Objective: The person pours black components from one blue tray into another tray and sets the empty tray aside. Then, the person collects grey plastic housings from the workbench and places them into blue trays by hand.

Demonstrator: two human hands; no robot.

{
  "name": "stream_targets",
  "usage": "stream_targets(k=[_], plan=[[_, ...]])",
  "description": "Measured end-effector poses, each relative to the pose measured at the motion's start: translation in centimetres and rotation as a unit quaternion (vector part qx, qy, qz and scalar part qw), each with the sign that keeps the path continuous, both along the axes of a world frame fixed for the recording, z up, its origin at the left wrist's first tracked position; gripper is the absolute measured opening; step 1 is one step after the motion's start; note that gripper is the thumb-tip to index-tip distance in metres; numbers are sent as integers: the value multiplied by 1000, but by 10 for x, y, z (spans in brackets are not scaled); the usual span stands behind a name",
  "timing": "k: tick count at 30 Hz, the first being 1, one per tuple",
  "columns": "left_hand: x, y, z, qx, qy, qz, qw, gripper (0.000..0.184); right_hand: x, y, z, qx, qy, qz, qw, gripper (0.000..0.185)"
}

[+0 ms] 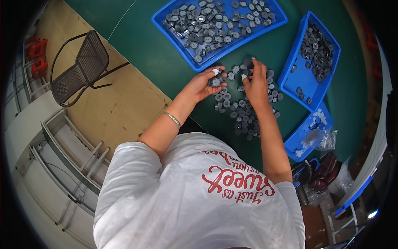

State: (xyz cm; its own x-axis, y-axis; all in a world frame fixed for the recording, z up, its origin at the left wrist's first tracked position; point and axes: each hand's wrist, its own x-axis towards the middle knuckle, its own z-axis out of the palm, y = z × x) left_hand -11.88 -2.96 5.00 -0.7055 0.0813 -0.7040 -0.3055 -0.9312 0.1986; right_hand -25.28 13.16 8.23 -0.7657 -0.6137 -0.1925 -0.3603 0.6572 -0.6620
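Note:
My left hand [204,86] is closed round a small grey round part [216,81], palm turned up, with a white cover on the thumb tip. To its right my right hand [256,83] has its thumb and forefinger around a dark round part [248,62], above the pile. White covers show on its fingertips too. Loose grey round parts [245,118] lie in a pile on the green table [141,45], below and between the hands. A few more [236,69] lie between the two hands.
A large blue tray [188,59] of grey parts stands beyond the hands. Another blue tray [286,74] holds darker parts at the right. Below it, a blue tray [295,139] holds small white and black pieces beside a plastic bag [327,140]. A chair [85,66] stands left.

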Motion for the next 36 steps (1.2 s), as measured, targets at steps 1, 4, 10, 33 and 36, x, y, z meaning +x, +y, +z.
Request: stream_targets(k=[1, 4, 10, 33, 36], plan=[[-1, 0, 0, -16, -5, -15, 1000, 32, -2, -1, 0, 24, 32, 29, 999, 65], [-4, -1, 2, -29, -11, -30, 999, 31, -6, -8, 9, 88, 56, 61, 993, 68], [-3, -2, -5, 8, -21, -3, 1000, 30, -19, -5, -4, 65, 38, 142, 987, 71], [2, -4, -9, 34, -24, 19, 999, 31, -29, 11, 5, 173, 69, 133, 973, 69], [2, -4, -10, 33, -12, 23, 999, 31, -29, 14, -4, 148, 48, 116, 981, 63]])
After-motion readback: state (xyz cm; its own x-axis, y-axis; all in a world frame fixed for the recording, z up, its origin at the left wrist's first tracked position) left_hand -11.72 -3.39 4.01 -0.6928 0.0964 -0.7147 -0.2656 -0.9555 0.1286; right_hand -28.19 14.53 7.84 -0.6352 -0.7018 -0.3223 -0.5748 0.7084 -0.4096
